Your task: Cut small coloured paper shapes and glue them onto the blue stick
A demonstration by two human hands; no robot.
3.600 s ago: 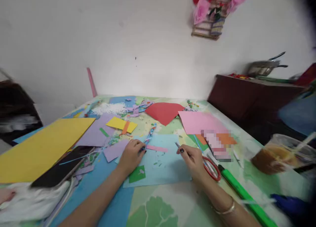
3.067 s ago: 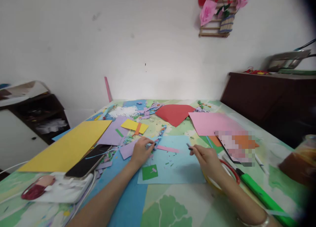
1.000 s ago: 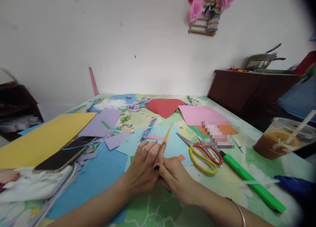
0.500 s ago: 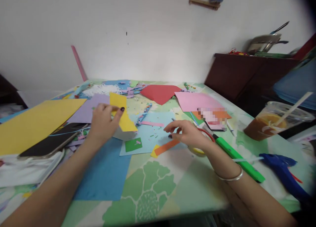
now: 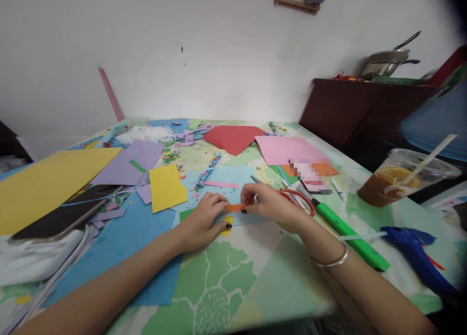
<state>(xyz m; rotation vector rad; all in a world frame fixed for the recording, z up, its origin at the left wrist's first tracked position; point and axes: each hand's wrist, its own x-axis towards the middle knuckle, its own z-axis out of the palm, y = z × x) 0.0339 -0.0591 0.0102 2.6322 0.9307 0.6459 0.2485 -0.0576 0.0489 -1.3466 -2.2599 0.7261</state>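
Observation:
An orange paper strip (image 5: pixel 235 207) lies between my two hands above the light blue sheet (image 5: pixel 246 174). My right hand (image 5: pixel 272 206) pinches its right end between thumb and curled fingers. At the strip's left end are the fingertips of my left hand (image 5: pixel 202 222); its thumb is held apart, beside a small yellow paper piece (image 5: pixel 228 223). A cut yellow sheet (image 5: pixel 166 189) rests behind my left hand. Red-handled scissors (image 5: pixel 308 206) lie just beyond my right wrist, their handles partly hidden by it.
On the right are a green utility knife (image 5: pixel 350 235), a blue glue gun (image 5: pixel 416 252) and an iced drink cup (image 5: pixel 386 179). Red (image 5: pixel 235 138), pink (image 5: pixel 284 149) and purple (image 5: pixel 129 162) sheets lie farther back. A phone (image 5: pixel 69 213) and cables are at left.
My left hand has let go of the yellow sheet, now flat on the table, and moved right to the orange strip. My right hand has taken hold of the strip, raising it off the yellow piece.

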